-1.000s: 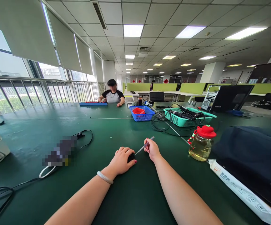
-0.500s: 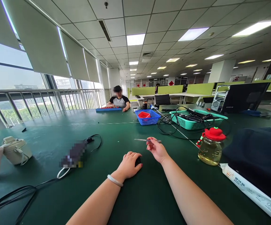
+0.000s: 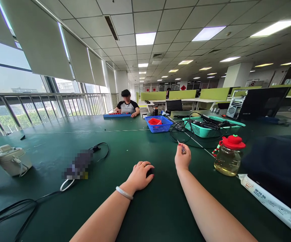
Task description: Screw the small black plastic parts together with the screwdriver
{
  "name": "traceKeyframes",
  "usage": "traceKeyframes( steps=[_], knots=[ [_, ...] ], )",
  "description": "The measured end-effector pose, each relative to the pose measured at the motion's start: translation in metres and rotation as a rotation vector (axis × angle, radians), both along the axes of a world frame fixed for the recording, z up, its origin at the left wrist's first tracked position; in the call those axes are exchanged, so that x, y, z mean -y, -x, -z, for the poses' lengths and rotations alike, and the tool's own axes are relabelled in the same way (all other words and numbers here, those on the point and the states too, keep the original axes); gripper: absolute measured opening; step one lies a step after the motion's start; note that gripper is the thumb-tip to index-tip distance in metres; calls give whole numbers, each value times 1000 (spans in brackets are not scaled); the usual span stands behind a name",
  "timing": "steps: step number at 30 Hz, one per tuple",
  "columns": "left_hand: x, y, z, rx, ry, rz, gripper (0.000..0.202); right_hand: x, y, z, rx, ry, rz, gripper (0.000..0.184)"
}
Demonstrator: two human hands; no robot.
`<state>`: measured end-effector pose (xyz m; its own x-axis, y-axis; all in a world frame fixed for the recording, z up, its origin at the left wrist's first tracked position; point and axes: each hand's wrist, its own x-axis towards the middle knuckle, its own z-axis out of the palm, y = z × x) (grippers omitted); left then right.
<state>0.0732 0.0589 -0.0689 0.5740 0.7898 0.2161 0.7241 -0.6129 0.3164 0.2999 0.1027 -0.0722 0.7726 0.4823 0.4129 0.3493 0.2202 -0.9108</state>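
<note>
My left hand, with a pale bangle at the wrist, rests on the green table. Its fingers curl over a small black rounded object that looks like a computer mouse, mostly hidden beneath the palm and fingers. Farther right, my right hand is raised a little and closed around a slim screwdriver. The tool's thin tip sticks up past the fingertips, and part of its handle is covered by the fingers. The two hands are apart.
Beyond my hands are a blue basket with a red tray and a teal basket of black cables. A red-lidded bottle stands right. A pixelated dark item and beige flask lie left. Another person sits opposite.
My right hand has moved right and turned, so the screwdriver no longer points left across the table but upward. The left hand stays over the black object.
</note>
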Motion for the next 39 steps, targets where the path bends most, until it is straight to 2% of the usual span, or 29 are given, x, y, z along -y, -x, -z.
traceKeyframes(
  steps=[4,10,14,16,18,21,24,28,32,34,36,39],
  knots=[
    [-1,0,1,-5,-2,-5,39,8,17,0,397,-30,-255,33],
    [-2,-2,3,-31,-20,-14,40,27,56,-9,844,-81,-447,19],
    [-2,-3,5,-43,-31,-42,38,35,65,-13,1075,-116,-552,18],
    [-2,-3,5,-43,-29,-37,38,32,62,-11,1067,-108,-509,18],
    [-1,-3,4,-34,-21,-26,39,26,54,-4,980,-65,-406,18],
    [-1,-2,3,-13,-2,-15,39,12,38,9,746,72,-191,21],
    [-1,-1,2,-8,13,-16,40,4,28,17,621,174,-89,23],
    [-1,-2,2,-12,10,-13,41,12,37,9,751,88,-126,19],
    [-2,-3,3,-36,-19,-25,40,29,59,-6,1073,-77,-384,15],
    [-2,-3,4,-43,-24,-34,40,32,63,-9,1146,-107,-441,15],
    [-3,-3,5,-35,-25,-22,40,27,57,-5,1080,-79,-390,14],
    [-4,-2,7,-12,-14,-3,40,13,35,7,783,94,-175,14]
  ],
)
